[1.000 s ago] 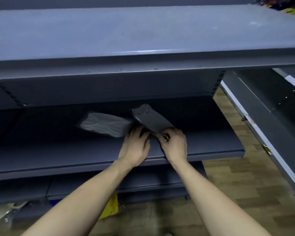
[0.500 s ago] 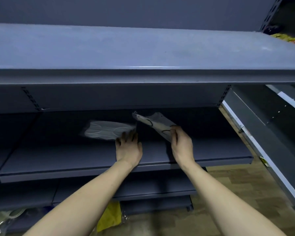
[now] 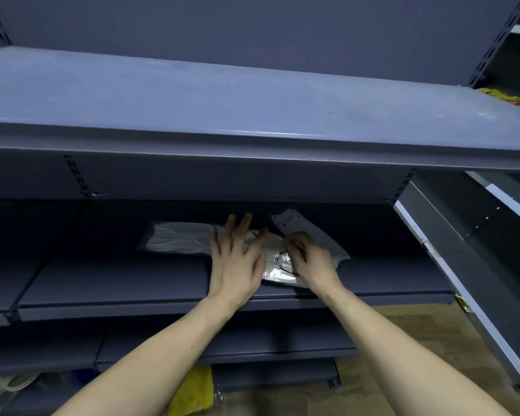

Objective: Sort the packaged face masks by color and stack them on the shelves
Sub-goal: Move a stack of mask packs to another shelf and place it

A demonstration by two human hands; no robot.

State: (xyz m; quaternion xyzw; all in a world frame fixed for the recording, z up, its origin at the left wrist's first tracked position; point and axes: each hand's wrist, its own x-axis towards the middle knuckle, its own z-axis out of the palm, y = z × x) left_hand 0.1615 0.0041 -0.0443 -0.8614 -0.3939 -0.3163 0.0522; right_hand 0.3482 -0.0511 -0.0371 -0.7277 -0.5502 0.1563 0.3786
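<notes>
A white packaged face mask [image 3: 177, 241] lies flat on the middle shelf [image 3: 117, 283]. My left hand [image 3: 236, 259] rests flat with spread fingers over its right end and over a second pack. That second clear pack [image 3: 278, 267], with a pale mask and dark ear loops inside, lies between my hands. My right hand [image 3: 311, 261] has curled fingers on this pack. A grey mask pack [image 3: 305, 232] sticks up behind my right hand, tilted toward the back of the shelf.
A wide grey upper shelf [image 3: 252, 115] overhangs the work area. Lower shelves sit below, with a yellow pack [image 3: 194, 391] and clear packs [image 3: 9, 385] near the wooden floor. Another shelf unit [image 3: 478, 250] stands at the right.
The pack my right hand held tilted up has come down onto the shelf. My left hand has moved forward and spread over the packs. The camera has tipped upward.
</notes>
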